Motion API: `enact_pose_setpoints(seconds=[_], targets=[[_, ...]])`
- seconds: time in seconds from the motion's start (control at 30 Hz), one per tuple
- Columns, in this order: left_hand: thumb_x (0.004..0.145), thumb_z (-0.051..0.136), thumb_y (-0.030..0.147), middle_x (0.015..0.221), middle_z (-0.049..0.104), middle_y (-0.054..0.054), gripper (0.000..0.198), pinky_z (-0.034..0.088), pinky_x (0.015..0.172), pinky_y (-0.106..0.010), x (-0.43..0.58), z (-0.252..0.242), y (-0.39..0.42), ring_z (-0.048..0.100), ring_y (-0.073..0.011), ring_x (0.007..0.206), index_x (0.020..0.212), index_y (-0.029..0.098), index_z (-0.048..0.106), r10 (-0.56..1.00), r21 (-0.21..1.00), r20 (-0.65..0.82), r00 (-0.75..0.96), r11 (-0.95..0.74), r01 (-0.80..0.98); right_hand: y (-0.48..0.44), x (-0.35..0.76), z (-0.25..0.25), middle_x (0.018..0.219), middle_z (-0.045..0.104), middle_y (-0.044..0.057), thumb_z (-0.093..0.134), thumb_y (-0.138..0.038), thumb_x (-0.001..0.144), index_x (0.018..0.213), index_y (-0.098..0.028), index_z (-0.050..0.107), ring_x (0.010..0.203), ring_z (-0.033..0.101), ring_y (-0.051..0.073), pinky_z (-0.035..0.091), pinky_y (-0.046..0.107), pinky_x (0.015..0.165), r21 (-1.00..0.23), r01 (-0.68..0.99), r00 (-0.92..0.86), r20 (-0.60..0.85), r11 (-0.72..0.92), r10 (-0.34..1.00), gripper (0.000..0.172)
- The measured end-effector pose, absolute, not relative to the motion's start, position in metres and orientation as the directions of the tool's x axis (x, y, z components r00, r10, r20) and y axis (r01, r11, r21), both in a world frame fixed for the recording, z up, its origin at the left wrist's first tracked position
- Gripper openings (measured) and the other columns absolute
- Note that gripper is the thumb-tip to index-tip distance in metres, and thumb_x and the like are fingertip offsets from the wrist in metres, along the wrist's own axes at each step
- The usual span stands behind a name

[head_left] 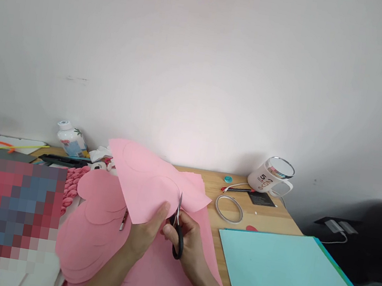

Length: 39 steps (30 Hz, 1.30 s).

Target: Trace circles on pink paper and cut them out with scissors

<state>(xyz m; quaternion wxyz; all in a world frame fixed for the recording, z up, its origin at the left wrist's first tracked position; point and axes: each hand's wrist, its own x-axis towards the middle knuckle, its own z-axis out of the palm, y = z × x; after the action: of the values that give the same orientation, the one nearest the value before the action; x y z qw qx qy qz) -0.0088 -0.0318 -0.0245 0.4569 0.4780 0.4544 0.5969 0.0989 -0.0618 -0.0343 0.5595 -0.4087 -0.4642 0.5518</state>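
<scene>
My left hand (146,232) pinches the lower edge of a pink paper sheet (150,182) and holds it up off the desk; faint curved pencil lines show on it. My right hand (189,244) is closed round the black handles of a pair of scissors (177,228), whose blades point up into the sheet's edge. Under both hands lie more pink sheets (169,280), and a stack of cut pink heart shapes (94,224) sits to the left.
A light blue paper stack (292,284) covers the wooden desk (266,218) at the right. At the back stand a white mug (271,177), a tape ring (229,208), a small bottle (70,139) and a pen (123,220). Pink balloons (72,182) lie at the left.
</scene>
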Motion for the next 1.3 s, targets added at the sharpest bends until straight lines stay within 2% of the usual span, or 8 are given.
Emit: enact_pose_setpoints(seconds=[0.27, 0.4, 0.67, 0.83, 1.07, 1.3], targets=[[0.071, 0.066, 0.031, 0.069, 0.058, 0.000, 0.016, 0.050, 0.071, -0.029, -0.013, -0.032, -0.029, 0.057, -0.0158, 0.070, 0.079, 0.018, 0.061, 0.986, 0.975, 0.158, -0.060, -0.165, -0.148, -0.060, 0.096, -0.035, 0.055, 0.042, -0.005, 0.071, -0.030, 0.064, 0.062, -0.017, 0.050, 0.054, 0.038, 0.010, 0.031, 0.024, 0.051, -0.978, -0.207, -0.009, 0.029, 0.027, 1.000, 0.025], [0.072, 0.066, 0.031, 0.069, 0.057, 0.000, 0.016, 0.049, 0.073, -0.029, -0.013, -0.029, -0.029, 0.055, -0.0155, 0.072, 0.075, 0.017, 0.059, 0.987, 0.973, 0.153, -0.041, -0.158, -0.169, -0.060, 0.095, -0.035, 0.055, 0.043, -0.005, 0.067, -0.029, 0.066, 0.062, -0.017, 0.050, 0.054, 0.038, 0.010, 0.032, 0.023, 0.050, -0.981, -0.190, 0.009, 0.039, 0.040, 0.999, 0.021], [0.072, 0.065, 0.032, 0.059, 0.050, 0.003, 0.018, 0.048, 0.053, -0.025, -0.015, -0.023, -0.028, 0.050, -0.0120, 0.056, 0.069, 0.018, 0.054, 0.989, 0.966, 0.145, 0.042, -0.132, -0.220, -0.061, 0.095, -0.037, 0.053, 0.048, -0.004, 0.067, -0.032, 0.066, 0.067, -0.017, 0.055, 0.051, 0.043, 0.011, 0.035, 0.024, 0.049, -0.984, -0.178, 0.013, 0.020, 0.022, 1.000, 0.019], [0.073, 0.063, 0.036, 0.048, 0.046, 0.005, 0.023, 0.041, 0.033, -0.025, -0.013, -0.019, -0.028, 0.046, -0.0114, 0.039, 0.063, 0.019, 0.052, 0.981, 0.958, 0.096, 0.166, -0.046, -0.283, -0.062, 0.094, -0.035, 0.053, 0.051, -0.003, 0.069, -0.035, 0.065, 0.068, -0.017, 0.056, 0.050, 0.044, 0.012, 0.036, 0.025, 0.049, -0.981, -0.193, 0.014, 0.005, 0.008, 1.000, 0.022], [0.072, 0.064, 0.039, 0.046, 0.046, 0.005, 0.025, 0.041, 0.030, -0.027, -0.013, -0.016, -0.029, 0.047, -0.0122, 0.034, 0.062, 0.019, 0.053, 0.975, 0.953, 0.060, 0.216, 0.008, -0.304, -0.061, 0.094, -0.034, 0.052, 0.052, -0.003, 0.069, -0.032, 0.065, 0.069, -0.017, 0.057, 0.048, 0.045, 0.011, 0.037, 0.024, 0.047, -0.976, -0.219, 0.012, 0.000, 0.003, 1.000, 0.020], [0.071, 0.064, 0.036, 0.050, 0.045, 0.005, 0.022, 0.042, 0.030, -0.027, -0.016, -0.017, -0.028, 0.048, -0.0121, 0.035, 0.064, 0.018, 0.053, 0.979, 0.948, 0.065, 0.192, 0.000, -0.318, -0.062, 0.095, -0.034, 0.051, 0.053, -0.004, 0.070, -0.028, 0.064, 0.069, -0.017, 0.057, 0.047, 0.045, 0.010, 0.037, 0.023, 0.046, -0.971, -0.237, 0.003, -0.008, -0.007, 1.000, 0.018]])
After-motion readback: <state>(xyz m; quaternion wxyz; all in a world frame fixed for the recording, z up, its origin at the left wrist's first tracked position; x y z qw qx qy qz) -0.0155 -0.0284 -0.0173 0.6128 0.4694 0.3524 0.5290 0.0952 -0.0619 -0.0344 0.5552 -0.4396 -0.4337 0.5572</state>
